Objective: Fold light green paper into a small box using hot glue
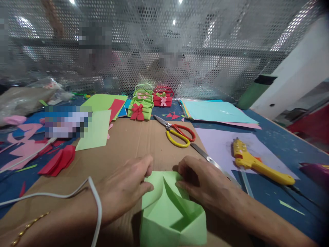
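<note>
Both of my hands work on a folded light green paper [169, 212] that lies on a brown cardboard sheet [136, 144]. My left hand [125, 187] pinches the paper's upper left flap between thumb and fingers. At the upper right edge my right hand [203, 181] presses its fingertips onto the paper, fingers curled together. The paper shows several folded flaps forming an open pocket shape.
Yellow and red scissors [177, 133], a metal ruler [213, 163] and a yellow glue gun [257, 164] lie to the right. Finished green and red paper baskets [141, 104] stand at the back by stacked coloured sheets [218, 111]. A white cable [95, 202] crosses my left wrist. Red paper scraps [59, 161] lie left.
</note>
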The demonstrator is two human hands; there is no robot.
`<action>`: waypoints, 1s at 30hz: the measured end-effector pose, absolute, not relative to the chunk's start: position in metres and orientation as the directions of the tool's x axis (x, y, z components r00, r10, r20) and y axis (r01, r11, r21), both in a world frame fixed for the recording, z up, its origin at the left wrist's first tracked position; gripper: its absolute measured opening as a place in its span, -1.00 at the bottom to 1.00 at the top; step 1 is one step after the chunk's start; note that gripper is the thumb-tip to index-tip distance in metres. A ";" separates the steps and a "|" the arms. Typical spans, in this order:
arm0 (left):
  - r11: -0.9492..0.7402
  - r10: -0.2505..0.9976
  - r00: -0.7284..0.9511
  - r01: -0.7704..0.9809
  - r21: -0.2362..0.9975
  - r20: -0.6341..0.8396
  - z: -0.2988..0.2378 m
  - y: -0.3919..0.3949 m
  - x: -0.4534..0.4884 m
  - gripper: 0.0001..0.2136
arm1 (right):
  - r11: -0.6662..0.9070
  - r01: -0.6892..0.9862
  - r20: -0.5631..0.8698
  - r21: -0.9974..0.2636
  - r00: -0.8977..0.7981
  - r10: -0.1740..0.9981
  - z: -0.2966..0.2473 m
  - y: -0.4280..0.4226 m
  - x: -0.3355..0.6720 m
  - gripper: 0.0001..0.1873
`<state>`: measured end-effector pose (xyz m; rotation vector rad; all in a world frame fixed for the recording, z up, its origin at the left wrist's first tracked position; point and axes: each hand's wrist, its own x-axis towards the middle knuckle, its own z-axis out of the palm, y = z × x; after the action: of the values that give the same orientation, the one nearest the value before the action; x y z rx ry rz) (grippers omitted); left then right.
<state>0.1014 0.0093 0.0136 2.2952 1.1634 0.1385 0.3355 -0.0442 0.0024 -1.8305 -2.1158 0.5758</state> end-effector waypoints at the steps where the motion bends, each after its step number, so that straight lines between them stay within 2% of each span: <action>1: -0.460 0.767 0.622 0.703 0.543 -0.156 0.012 0.010 0.100 -0.90 | 0.116 0.862 -0.048 -0.494 -0.161 0.986 0.002 -0.044 0.336 -0.86; 6: -0.403 0.753 0.620 0.698 0.592 -0.219 0.014 0.013 0.102 -0.82 | 0.150 0.801 -0.071 -0.580 -0.232 0.970 0.004 -0.041 0.337 -0.90; 9: -0.400 0.762 0.601 0.730 0.554 -0.242 0.017 0.011 0.104 -0.89 | 0.173 0.805 -0.068 -0.568 -0.255 0.964 0.006 -0.040 0.337 -0.96; 12: -0.420 0.762 0.604 0.735 0.533 -0.232 0.018 0.009 0.105 -0.97 | 0.207 0.813 -0.034 -0.544 -0.267 0.963 0.006 -0.040 0.337 -0.94; 17: -0.425 0.758 0.614 0.720 0.548 -0.220 0.018 0.007 0.103 -0.96 | 0.246 0.814 0.009 -0.527 -0.284 0.959 0.004 -0.041 0.337 -0.91; 21: -0.412 0.745 0.627 0.700 0.583 -0.226 0.016 0.007 0.101 -0.84 | 0.203 0.821 -0.016 -0.534 -0.250 0.968 0.006 -0.042 0.337 -0.91; 25: -0.396 0.771 0.619 0.650 0.649 -0.149 0.011 0.008 0.102 -0.69 | 0.155 0.813 -0.025 -0.562 -0.204 0.979 0.007 -0.042 0.338 -0.92; 30: -0.346 0.847 0.530 0.605 0.717 -0.038 0.013 0.010 0.108 -0.93 | 0.134 0.752 0.024 -0.645 -0.155 0.988 0.007 -0.040 0.341 -0.86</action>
<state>0.1079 0.0102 0.0125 2.0782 1.1732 0.4494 0.3406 -0.0404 0.0073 -1.6691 -1.9692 0.6975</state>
